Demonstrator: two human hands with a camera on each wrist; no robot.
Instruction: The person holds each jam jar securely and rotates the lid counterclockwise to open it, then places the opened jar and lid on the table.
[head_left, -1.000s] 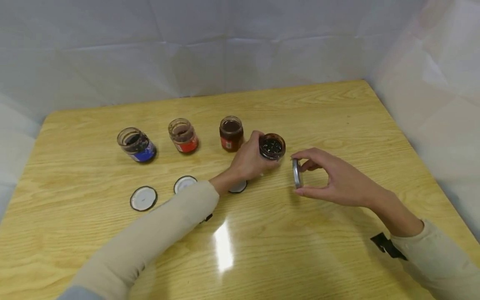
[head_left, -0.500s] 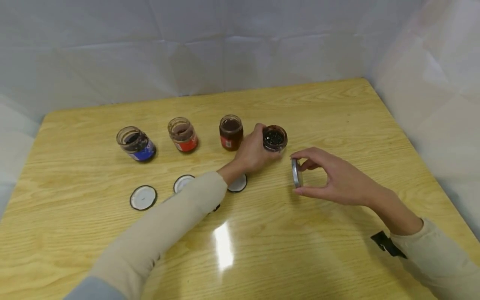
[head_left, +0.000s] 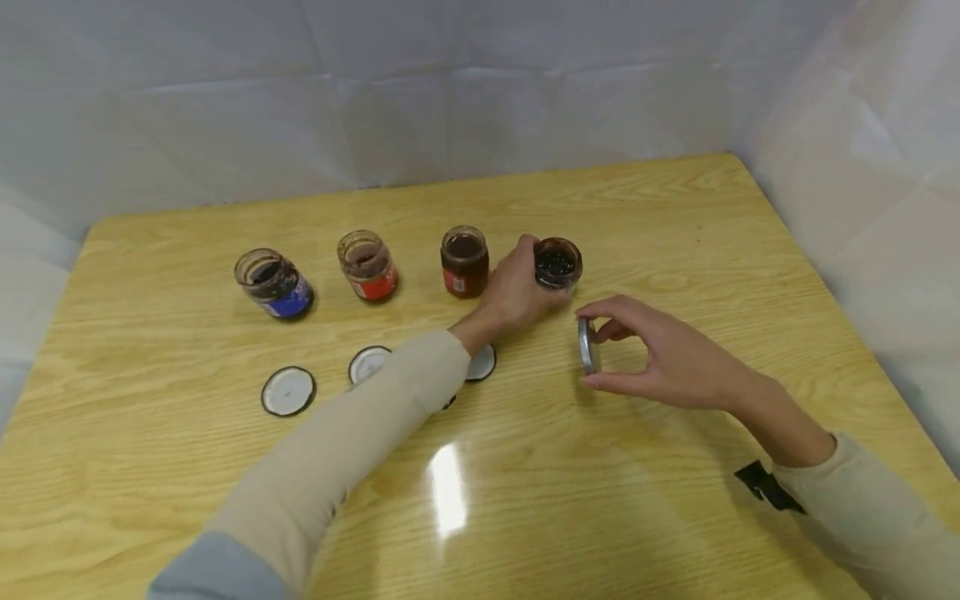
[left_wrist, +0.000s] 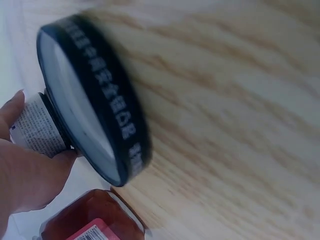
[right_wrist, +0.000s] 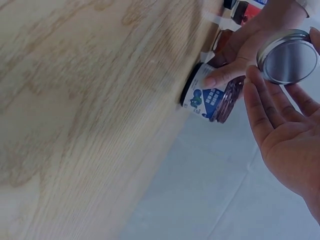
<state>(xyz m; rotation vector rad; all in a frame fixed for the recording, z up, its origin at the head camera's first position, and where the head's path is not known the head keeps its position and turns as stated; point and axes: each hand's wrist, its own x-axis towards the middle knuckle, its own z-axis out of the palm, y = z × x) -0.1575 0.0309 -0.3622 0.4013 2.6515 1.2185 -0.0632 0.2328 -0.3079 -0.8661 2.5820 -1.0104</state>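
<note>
My left hand (head_left: 517,292) grips an uncapped glass jar (head_left: 557,262) of dark contents at the right end of a row of jars. Its white and blue label (right_wrist: 205,97) shows in the right wrist view, where the jar stands upright at the tabletop. To the right and nearer the front, my right hand (head_left: 675,358) pinches a metal lid (head_left: 587,346) on edge between thumb and fingertips, a short way from the jar. The lid's face (right_wrist: 290,60) shows in the right wrist view.
Three more open jars stand to the left: one blue-labelled (head_left: 288,300), one red-labelled (head_left: 375,286), and a darker red-labelled one (head_left: 463,282) beside my left hand. Before them lie upturned lids (head_left: 288,392), partly covered by my left sleeve (head_left: 375,425). White sheeting (head_left: 390,92) rises behind the table.
My left hand has carried the jar a little to the right and toward the back of the table. The right hand and its lid have stayed almost still.
</note>
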